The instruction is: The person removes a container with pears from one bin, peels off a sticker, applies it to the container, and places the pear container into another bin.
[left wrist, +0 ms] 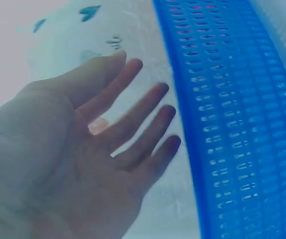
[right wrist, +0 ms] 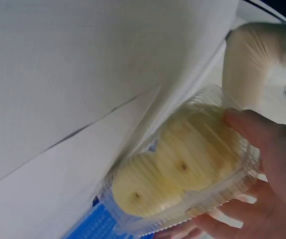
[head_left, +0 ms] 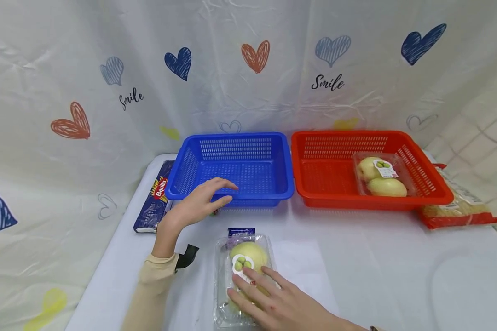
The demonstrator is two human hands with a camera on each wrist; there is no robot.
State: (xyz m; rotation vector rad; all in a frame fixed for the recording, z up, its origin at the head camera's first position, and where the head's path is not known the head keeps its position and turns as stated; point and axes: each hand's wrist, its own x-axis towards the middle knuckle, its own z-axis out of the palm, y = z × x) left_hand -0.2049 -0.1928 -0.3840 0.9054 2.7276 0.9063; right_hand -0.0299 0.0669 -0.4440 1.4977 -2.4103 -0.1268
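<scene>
In the head view my right hand (head_left: 279,301) lies over a clear plastic box of pears (head_left: 248,254) with a pear-printed label. The right wrist view shows the thumb on one side of this box (right wrist: 182,164) and the fingers round the other, gripping it. Two yellow pears show through its wall. My left hand (head_left: 196,200) is raised over the front left corner of the blue basket (head_left: 229,196), its fingers loosely bent and holding nothing. In the left wrist view the palm of the left hand (left wrist: 88,144) faces the camera, beside the blue basket (left wrist: 227,119).
A red basket (head_left: 372,202) on the right holds another box of pears (head_left: 383,177). A Barilla spaghetti box (head_left: 153,202) lies left of the blue basket. A red-edged pasta bag (head_left: 459,209) lies at the far right. A small dark-blue packet (head_left: 241,231) sits behind the gripped box.
</scene>
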